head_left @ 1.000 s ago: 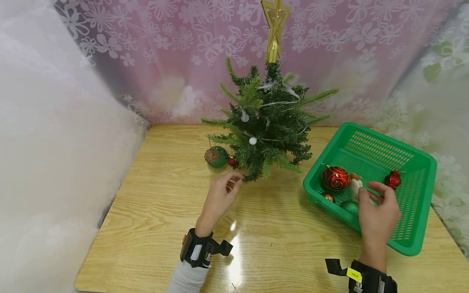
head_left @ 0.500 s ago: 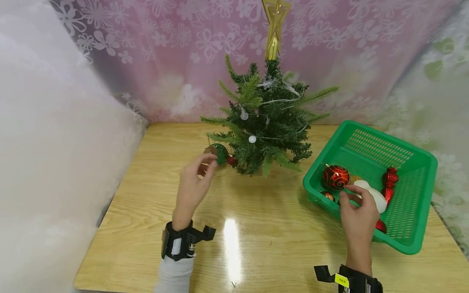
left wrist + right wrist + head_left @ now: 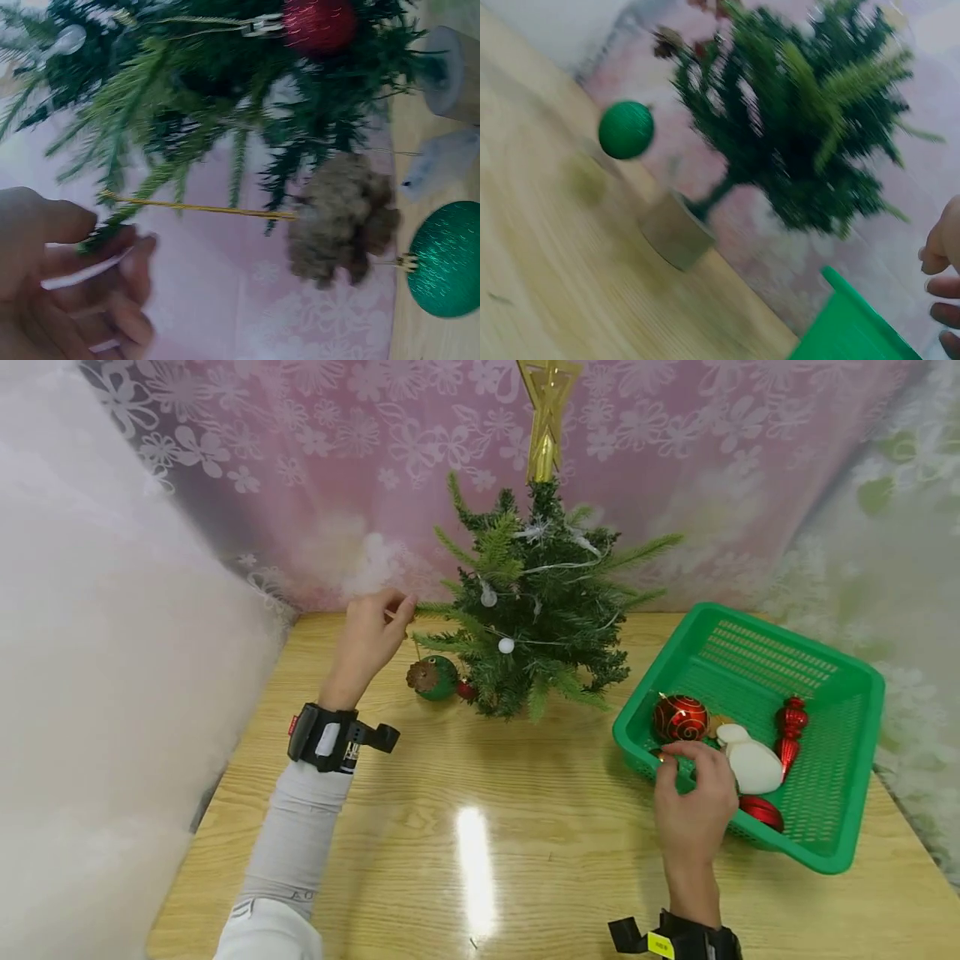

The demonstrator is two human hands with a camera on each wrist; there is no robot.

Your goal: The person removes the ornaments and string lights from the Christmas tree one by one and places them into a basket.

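A small artificial Christmas tree (image 3: pixel 558 593) with a gold star (image 3: pixel 550 410) on top stands on the table. My left hand (image 3: pixel 367 643) pinches the tip of one of its left branches (image 3: pixel 112 225) between thumb and fingers. A pine cone (image 3: pixel 341 217) hangs by a gold cord from that side, near a green glitter ball (image 3: pixel 450 259) and a red ball (image 3: pixel 321 22). My right hand (image 3: pixel 693 802) is over the left front rim of a green basket (image 3: pixel 862 760). Its fingers are loosely bent, thumb apart, with nothing visible between them; it covers part of the basket's contents.
In the basket lie a red ball with gold swirls (image 3: pixel 681 718), a white figure (image 3: pixel 753 767), a red drop-shaped ornament (image 3: pixel 791 735) and a shiny red ornament (image 3: pixel 761 813). A light string (image 3: pixel 506 645) winds round the tree. A patterned curtain (image 3: pixel 360 485) stands behind the table (image 3: pixel 420 827).
My left hand has left the lower front branches, moving left and then up to a higher left branch. My right hand has shifted left across the basket, uncovering the white figure and the shiny red ornament.
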